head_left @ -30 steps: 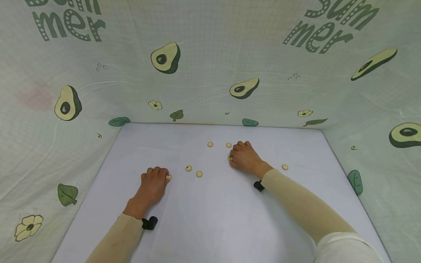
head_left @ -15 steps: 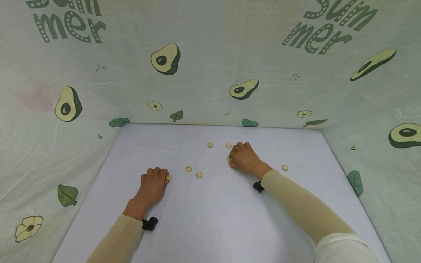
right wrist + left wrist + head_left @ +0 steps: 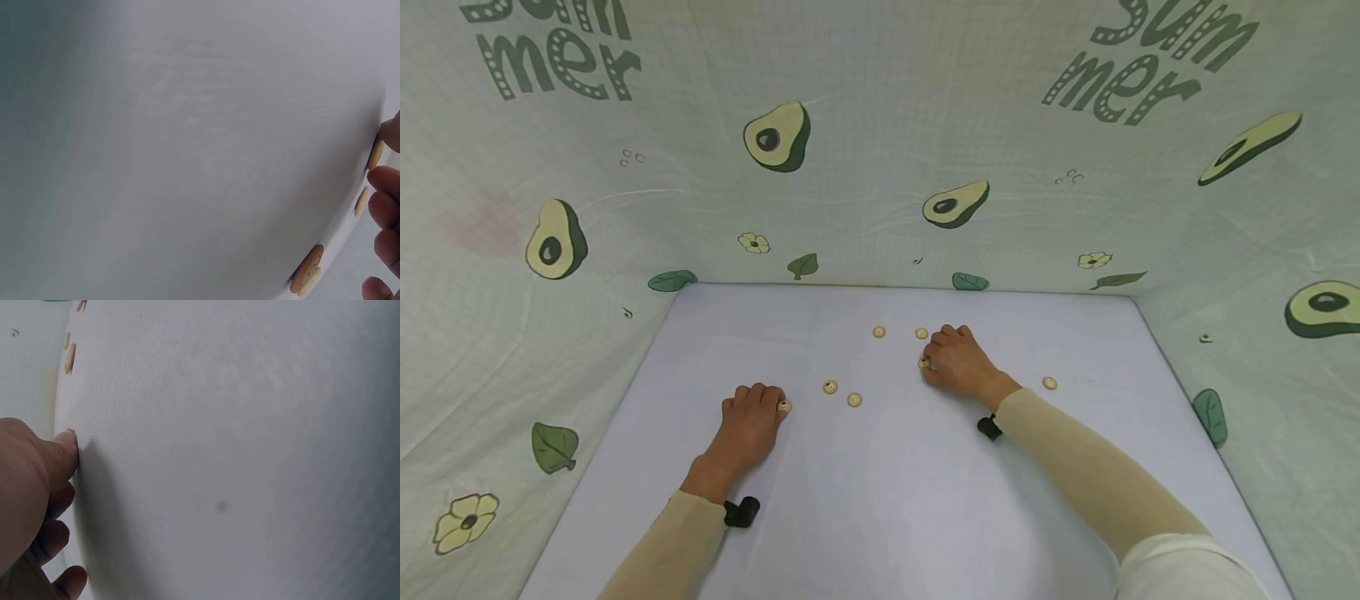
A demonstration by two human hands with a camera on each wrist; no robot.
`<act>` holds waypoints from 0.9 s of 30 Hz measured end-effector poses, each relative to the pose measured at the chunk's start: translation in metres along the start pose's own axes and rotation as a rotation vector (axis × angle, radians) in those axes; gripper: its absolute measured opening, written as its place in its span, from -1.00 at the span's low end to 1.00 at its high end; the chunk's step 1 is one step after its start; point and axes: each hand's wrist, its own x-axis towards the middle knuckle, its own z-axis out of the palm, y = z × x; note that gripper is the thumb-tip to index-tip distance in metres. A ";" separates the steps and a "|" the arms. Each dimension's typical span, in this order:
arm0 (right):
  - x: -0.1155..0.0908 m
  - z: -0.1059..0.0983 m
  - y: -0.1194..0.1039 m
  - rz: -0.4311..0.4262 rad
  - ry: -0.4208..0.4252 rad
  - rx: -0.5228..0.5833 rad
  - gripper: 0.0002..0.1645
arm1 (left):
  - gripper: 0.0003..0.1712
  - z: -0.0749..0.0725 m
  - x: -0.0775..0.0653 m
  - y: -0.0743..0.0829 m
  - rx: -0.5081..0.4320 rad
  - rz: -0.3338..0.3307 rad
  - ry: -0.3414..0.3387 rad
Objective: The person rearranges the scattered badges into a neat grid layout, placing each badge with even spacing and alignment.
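Observation:
Several small round wooden discs with a rimmed face lie on the white tabletop. In the head view, my left hand [image 3: 748,421] pinches one wooden disc [image 3: 786,406] at its fingertips, low against the table. Farther right, my right hand [image 3: 958,362] holds another disc [image 3: 924,363] that shows a dark spot; the right wrist view has this disc [image 3: 376,152] between thumb and index finger. A disc [image 3: 921,333] lies just beyond the right hand. In the left wrist view the thumb [image 3: 62,453] mostly hides the left disc.
Two discs, one [image 3: 830,387] beside another [image 3: 854,400], lie between the hands. One disc [image 3: 879,332] sits farther back and another [image 3: 1049,383] right of the right forearm. An avocado-print cloth [image 3: 865,167] walls the white table [image 3: 865,517] at back and sides.

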 end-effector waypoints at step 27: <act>-0.087 -0.025 0.060 0.195 0.155 0.041 -0.71 | -0.74 0.004 -0.001 -0.001 0.094 0.078 0.037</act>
